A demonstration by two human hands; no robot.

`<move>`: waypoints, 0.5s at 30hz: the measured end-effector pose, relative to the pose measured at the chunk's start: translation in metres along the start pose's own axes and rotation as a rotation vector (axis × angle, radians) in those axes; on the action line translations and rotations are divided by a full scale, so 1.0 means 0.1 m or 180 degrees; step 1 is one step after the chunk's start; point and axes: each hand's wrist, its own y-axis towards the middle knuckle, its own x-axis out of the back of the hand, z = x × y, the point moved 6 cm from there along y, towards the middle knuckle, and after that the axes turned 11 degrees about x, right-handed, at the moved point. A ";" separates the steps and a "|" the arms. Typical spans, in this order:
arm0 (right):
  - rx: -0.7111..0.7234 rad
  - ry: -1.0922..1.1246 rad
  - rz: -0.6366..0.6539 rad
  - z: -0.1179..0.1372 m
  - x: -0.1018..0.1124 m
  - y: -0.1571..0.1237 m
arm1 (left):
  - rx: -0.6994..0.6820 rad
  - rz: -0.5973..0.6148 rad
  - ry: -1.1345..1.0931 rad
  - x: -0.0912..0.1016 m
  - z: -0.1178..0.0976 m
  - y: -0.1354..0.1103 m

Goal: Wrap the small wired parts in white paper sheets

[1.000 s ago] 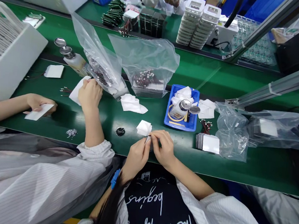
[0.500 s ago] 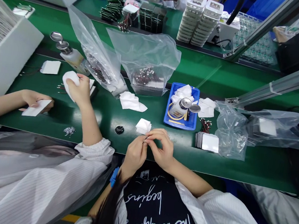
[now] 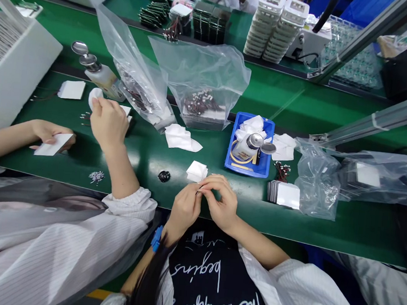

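Note:
My left hand [image 3: 184, 207] and my right hand [image 3: 221, 203] meet at the near edge of the green bench [image 3: 326, 222]. Both are closed in a pinch on a very small dark part between the fingertips, too small to name. Just beyond them lies a folded white wipe [image 3: 197, 171]. A small black round part [image 3: 164, 176] sits to the left of it. A stack of white-faced cards [image 3: 284, 195] stands to the right.
A co-worker at my left holds a white wipe [image 3: 94, 97] in one hand and a white card [image 3: 50, 144] in the other. A blue tray [image 3: 262, 164] with a dispenser bottle, clear bags of wired parts [image 3: 199, 82] and a white rack [image 3: 10, 67] stand beyond.
My hands stay together, fingers shifting slightly on the tiny part. The co-worker's hand with the wipe has moved left and away from the bag.

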 end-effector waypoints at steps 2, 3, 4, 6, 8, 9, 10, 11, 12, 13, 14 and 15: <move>-0.0039 0.0014 0.0041 -0.01 -0.01 0.00 | 0.0015 -0.0008 -0.0021 -0.01 0.02 -0.01; -0.0064 0.0020 0.0063 -0.01 -0.02 0.00 | 0.0030 -0.0009 -0.0042 -0.02 0.03 -0.01; -0.0091 0.0015 0.0084 -0.02 -0.03 0.00 | 0.0053 -0.0003 -0.0071 -0.02 0.03 -0.01; -0.0136 -0.0038 0.0116 -0.03 -0.04 0.00 | 0.0129 0.0016 -0.0143 -0.03 0.02 -0.01; -0.0171 -0.0119 0.0123 -0.03 -0.04 -0.01 | 0.0223 0.0027 -0.0211 -0.04 0.01 0.00; -0.0185 -0.0150 0.0122 -0.04 -0.04 -0.01 | 0.0267 0.0026 -0.0239 -0.04 0.00 0.00; -0.0196 -0.0166 0.0126 -0.04 -0.04 -0.02 | 0.0308 0.0015 -0.0262 -0.03 -0.01 0.01; -0.0196 -0.0162 0.0138 -0.05 -0.04 -0.02 | 0.0348 0.0000 -0.0280 -0.02 -0.01 0.01; -0.0187 -0.0139 0.0157 -0.05 -0.04 -0.03 | 0.0386 -0.0020 -0.0295 -0.02 0.00 0.02; -0.0169 -0.0101 0.0180 -0.05 -0.05 -0.03 | 0.0420 -0.0040 -0.0307 0.00 0.01 0.02; -0.0148 -0.0060 0.0197 -0.05 -0.05 -0.03 | 0.0448 -0.0058 -0.0317 0.01 0.02 0.02; -0.0132 -0.0024 0.0205 -0.04 -0.05 -0.03 | 0.0467 -0.0073 -0.0327 0.02 0.03 0.03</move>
